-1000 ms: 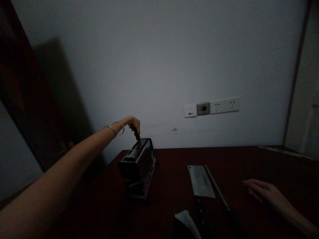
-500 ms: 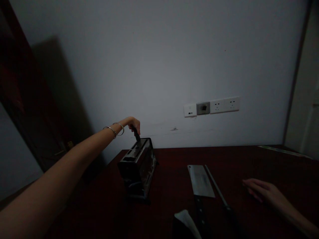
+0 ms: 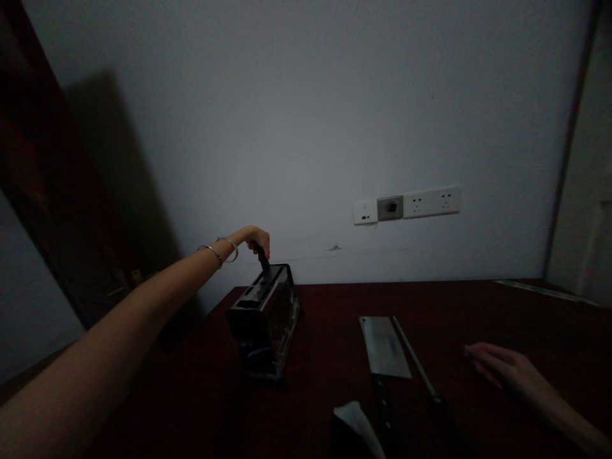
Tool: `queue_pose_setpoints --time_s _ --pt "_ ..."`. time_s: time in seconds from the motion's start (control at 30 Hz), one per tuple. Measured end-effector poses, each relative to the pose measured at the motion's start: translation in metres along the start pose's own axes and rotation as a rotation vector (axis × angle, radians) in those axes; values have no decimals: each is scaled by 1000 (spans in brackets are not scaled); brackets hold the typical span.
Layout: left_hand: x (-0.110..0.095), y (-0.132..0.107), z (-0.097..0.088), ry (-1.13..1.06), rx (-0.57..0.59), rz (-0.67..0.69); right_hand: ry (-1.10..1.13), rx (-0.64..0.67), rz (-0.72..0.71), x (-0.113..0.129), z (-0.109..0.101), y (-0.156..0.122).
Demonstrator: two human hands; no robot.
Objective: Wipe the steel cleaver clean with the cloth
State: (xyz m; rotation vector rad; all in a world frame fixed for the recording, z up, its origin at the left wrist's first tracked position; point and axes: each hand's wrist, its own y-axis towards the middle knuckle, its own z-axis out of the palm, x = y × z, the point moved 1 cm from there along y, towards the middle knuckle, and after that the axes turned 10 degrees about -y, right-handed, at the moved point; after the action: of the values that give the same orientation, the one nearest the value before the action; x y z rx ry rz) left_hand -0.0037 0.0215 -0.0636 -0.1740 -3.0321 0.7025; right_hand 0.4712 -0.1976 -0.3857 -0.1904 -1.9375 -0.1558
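Note:
My left hand is stretched far out at the table's left side, its fingers closed round the black handle of a knife. The knife's blade is hidden inside a dark, slotted knife block, which stands upright. On the table to the right lies a cleaver with a black riveted handle towards me. Close beside it is a sharpening steel. My right hand rests on the tabletop right of the steel, holding nothing, with its fingers loosely extended.
At the bottom edge a dark object with a pale upper part is partly cut off; its kind is unclear. The dark red table meets a wall with socket plates. A thin flat strip lies at the back right.

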Motion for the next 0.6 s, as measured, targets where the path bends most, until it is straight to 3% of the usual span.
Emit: queue_pose_setpoints --time_s 0.6 --pt "0 -3 3 -75 -19 -19 -52 4 -28 8 -1 -3"
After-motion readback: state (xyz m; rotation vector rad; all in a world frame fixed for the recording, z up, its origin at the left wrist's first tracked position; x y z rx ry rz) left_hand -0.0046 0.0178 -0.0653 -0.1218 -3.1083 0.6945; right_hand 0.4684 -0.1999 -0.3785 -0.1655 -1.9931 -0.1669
